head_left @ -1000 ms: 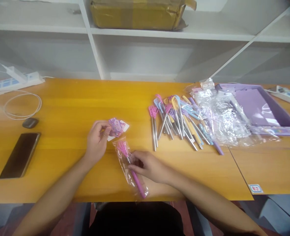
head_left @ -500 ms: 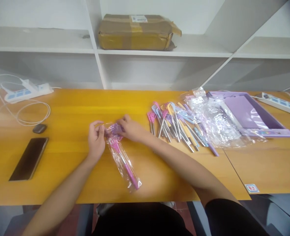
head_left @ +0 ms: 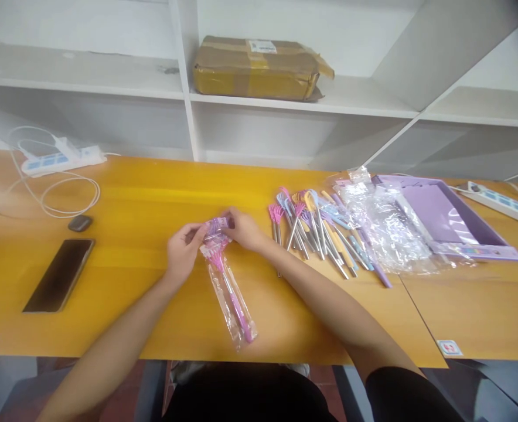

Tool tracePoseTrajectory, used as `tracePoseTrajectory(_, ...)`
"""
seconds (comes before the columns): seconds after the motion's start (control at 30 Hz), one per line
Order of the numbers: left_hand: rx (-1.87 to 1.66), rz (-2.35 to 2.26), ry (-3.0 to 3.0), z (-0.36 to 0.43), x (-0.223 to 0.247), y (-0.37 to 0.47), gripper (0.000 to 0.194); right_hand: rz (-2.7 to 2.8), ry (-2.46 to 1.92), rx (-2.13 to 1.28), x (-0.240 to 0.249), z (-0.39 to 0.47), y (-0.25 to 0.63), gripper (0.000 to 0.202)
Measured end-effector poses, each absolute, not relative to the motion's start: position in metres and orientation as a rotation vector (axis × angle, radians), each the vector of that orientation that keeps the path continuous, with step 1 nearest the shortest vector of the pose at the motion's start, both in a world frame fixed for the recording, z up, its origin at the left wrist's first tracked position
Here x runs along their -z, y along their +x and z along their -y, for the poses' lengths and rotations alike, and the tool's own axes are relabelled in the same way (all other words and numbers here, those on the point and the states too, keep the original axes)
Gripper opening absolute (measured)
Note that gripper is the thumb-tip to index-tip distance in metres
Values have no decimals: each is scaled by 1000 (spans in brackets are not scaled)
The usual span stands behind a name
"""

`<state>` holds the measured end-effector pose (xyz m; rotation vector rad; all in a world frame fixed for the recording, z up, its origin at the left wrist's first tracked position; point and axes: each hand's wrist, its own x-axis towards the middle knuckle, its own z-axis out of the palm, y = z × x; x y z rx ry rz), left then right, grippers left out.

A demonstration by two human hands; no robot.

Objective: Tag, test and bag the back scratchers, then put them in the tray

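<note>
A clear plastic bag [head_left: 228,293] with a purple printed top lies slanting on the desk, a pink claw-headed stick [head_left: 238,308] inside it. My left hand [head_left: 183,252] pinches the left side of the bag's top end. On the other side, my right hand [head_left: 244,230] has its fingers closed on the purple top. Right of my hands is a pile of metal-shafted sticks [head_left: 318,228] with pink, blue, yellow and purple claw heads.
Crumpled clear plastic [head_left: 395,228] overlaps a purple tray [head_left: 483,220] at the right. A phone [head_left: 60,275], a small black case [head_left: 80,223] and a power strip [head_left: 63,161] are on the left. A taped box [head_left: 259,69] sits on the shelf.
Both hands and the bag appear slightly further right, as the camera view has shifted. Both hands still grip the bag's top.
</note>
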<state>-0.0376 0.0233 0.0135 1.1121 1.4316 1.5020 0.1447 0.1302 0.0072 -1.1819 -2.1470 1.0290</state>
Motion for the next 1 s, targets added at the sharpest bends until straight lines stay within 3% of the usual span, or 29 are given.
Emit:
tracePoseTrajectory(0.17,-1476,-1370,1116,-24,-12,-36,36,1981,-1229,-1114,1,-133,148,21)
tracePoseTrajectory(0.57,-1424,-1367,1132,-27,0,-35,37,1666,-1180,-1319,8,-136,159,34)
tracePoseTrajectory(1.0,-1369,-1375,1194,-26,4,-33,37,1600,-1144,-1295,-5,-131,172,43)
